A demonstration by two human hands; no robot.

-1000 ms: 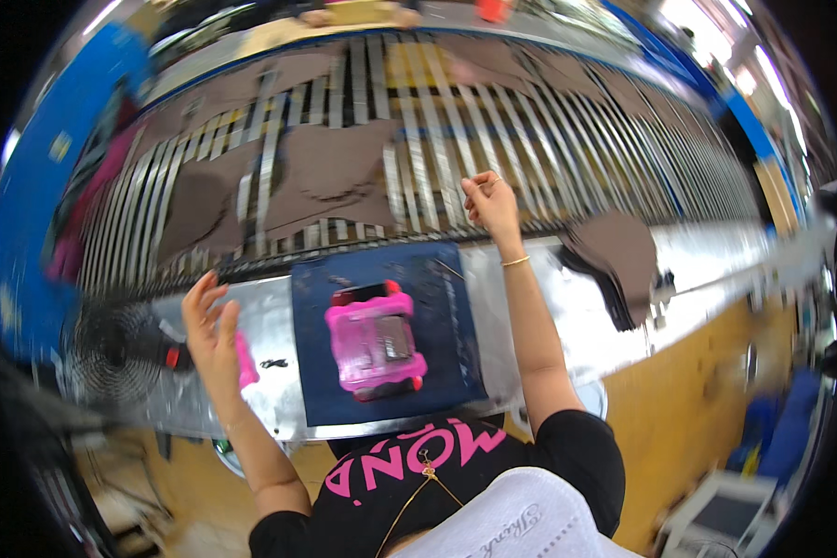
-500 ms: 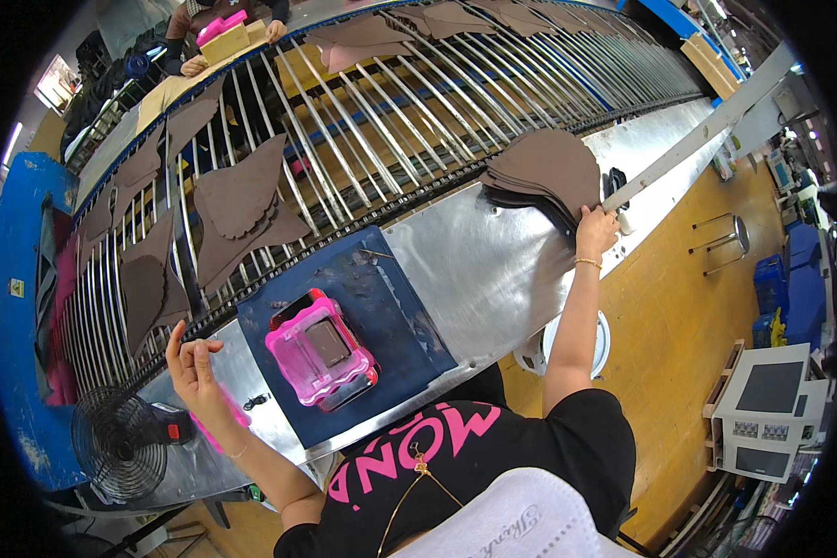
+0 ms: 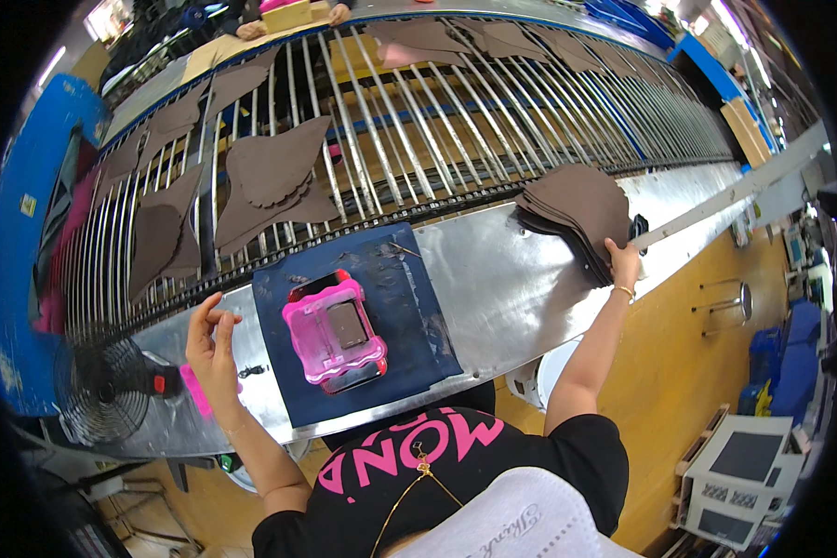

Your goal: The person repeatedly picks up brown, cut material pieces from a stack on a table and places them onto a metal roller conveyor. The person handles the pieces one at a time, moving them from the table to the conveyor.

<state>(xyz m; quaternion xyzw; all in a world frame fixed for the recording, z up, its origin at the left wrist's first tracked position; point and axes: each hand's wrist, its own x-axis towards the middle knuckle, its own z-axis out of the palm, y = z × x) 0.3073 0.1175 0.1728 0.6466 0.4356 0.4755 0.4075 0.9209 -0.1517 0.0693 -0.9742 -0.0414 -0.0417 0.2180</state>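
My right hand [image 3: 626, 263] is at the near right edge of a stack of brown, leather-like cut pieces [image 3: 581, 200], its thumb on the top piece and its fingers closed at the edge, partly hidden. The stack lies fanned on the metal table [image 3: 493, 279]. My left hand [image 3: 214, 349] is raised over the table's left part, empty, fingers loosely bent and apart. Between my hands, a pink wavy-edged frame [image 3: 335, 330] with a dark rectangle inside lies on a dark blue mat [image 3: 409, 363].
Beyond the table runs a rack of metal bars [image 3: 418, 139] carrying brown pieces [image 3: 270, 177]. A black fan [image 3: 102, 386] stands at the left, near a pink object [image 3: 195, 389]. A pale bar [image 3: 730, 191] slants over the right end. Another person's hands [image 3: 339, 15] show at the far side.
The view has turned slightly, shifting the scene. My right hand's thumb now lies over the top piece's edge. My left hand stays raised and empty.
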